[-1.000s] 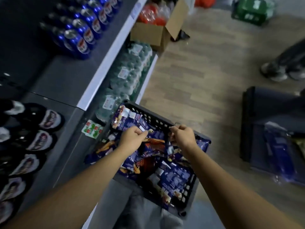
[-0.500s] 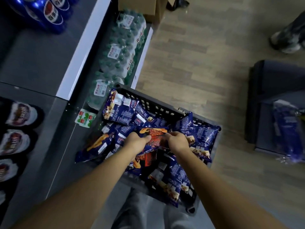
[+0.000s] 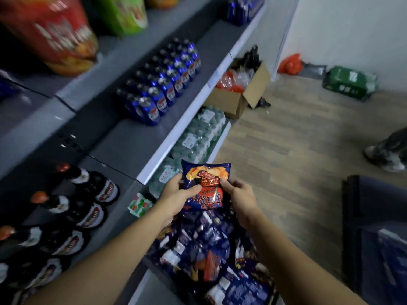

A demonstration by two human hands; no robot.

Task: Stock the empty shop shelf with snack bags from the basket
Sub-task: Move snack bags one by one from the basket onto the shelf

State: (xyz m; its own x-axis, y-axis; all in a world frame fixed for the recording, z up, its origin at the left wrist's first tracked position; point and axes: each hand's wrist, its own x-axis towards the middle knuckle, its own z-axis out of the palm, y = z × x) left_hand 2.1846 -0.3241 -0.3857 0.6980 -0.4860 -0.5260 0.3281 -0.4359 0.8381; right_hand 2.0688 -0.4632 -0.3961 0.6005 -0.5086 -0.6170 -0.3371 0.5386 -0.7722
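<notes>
A blue and orange snack bag is held up above the basket, upside down to me. My left hand grips its left edge, thumb across the front. My right hand pinches its right edge. Below them lies the basket, heaped with several blue snack bags; only a bit of its dark rim shows. To the left runs the grey shelf with a bare stretch between cans and bottles.
Blue cans stand on the shelf's far part and dark bottles lie on its near part. Water bottle packs fill the bottom level. A cardboard box, a green pack, another person's shoe and a dark crate sit on the floor.
Both hands have lifted one snack bag out of the basket and raised it. The view has swung up from the basket toward the shelves.
</notes>
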